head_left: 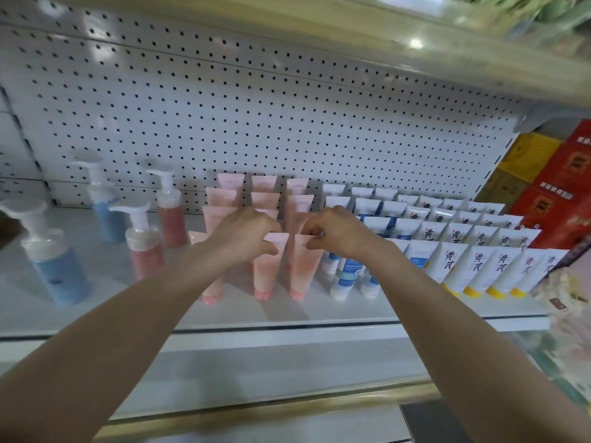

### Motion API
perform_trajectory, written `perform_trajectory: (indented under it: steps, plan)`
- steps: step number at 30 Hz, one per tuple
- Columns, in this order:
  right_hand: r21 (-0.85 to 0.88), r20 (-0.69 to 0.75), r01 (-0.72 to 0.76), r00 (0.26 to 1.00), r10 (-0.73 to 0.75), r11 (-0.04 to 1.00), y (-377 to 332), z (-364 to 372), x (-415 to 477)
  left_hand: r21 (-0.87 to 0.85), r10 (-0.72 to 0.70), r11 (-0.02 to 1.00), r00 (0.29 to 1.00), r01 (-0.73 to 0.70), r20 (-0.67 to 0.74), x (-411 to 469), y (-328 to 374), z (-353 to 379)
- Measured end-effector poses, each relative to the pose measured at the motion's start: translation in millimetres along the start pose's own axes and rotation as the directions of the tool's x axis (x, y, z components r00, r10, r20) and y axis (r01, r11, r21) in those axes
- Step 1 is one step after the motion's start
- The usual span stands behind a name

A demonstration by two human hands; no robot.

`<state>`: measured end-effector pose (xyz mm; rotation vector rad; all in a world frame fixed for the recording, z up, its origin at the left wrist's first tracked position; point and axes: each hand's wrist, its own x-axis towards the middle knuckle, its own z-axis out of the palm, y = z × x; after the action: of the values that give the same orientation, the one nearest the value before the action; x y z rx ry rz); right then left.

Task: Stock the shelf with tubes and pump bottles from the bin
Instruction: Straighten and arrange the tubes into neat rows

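Head: left hand (248, 233) and right hand (335, 231) pinch cap-down pink tubes (268, 273).

Both bare forearms stretch forward, converging. The left hand (246, 233) pinches the crimped top of the left pink tube (266, 271), fingers curled; the right hand (340, 231) pinches the right pink tube (305, 266) likewise.

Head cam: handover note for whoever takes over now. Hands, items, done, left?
Left hand pinches the top of the left pink tube; right hand pinches the right pink tube beside it. Both stand cap-down in the front row on the shelf.
Done: rows of pink tubes, blue-white tubes, yellow-capped tubes; four pump bottles at left.
Left: release these two; the bin is out of view, so remaining stock is unknown.
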<state>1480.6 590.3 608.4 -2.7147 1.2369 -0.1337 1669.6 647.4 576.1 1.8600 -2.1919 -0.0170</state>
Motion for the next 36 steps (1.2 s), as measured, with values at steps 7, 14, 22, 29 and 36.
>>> perform_trajectory:
  steps: [7, 14, 22, 29, 36]
  plan:
    - [0.055, -0.004, 0.005, 1.0, -0.005, 0.998, -1.0, 0.0, 0.6, 0.014, 0.013, 1.0, 1.0, -0.012, -0.008, 0.7, -2.0, -0.8]
    - [0.135, -0.09, 0.061, 0.995, -0.049, 0.989, -17.1, -0.6, 9.6, 0.001, 0.032, 0.999, 0.997, -0.032, -0.076, -12.3, -22.6, -19.6]
    - [0.105, -0.035, 0.091, 0.996, -0.087, 0.99, -52.2, 8.5, 23.9, 0.003, -0.063, 0.998, 0.998, 0.063, -0.032, -41.1, -60.9, -31.5]
    - [0.001, 0.01, 0.026, 1.0, -0.026, 1.0, -54.4, 20.5, 31.4, 0.109, -0.099, 0.989, 0.995, 0.097, 0.013, -52.1, -64.4, -23.5]
    - [-0.004, 0.024, -0.001, 1.0, 0.001, 1.0, -52.9, 23.5, 31.5, 0.052, -0.065, 0.997, 0.998, 0.064, 0.019, -47.7, -57.6, -22.9]
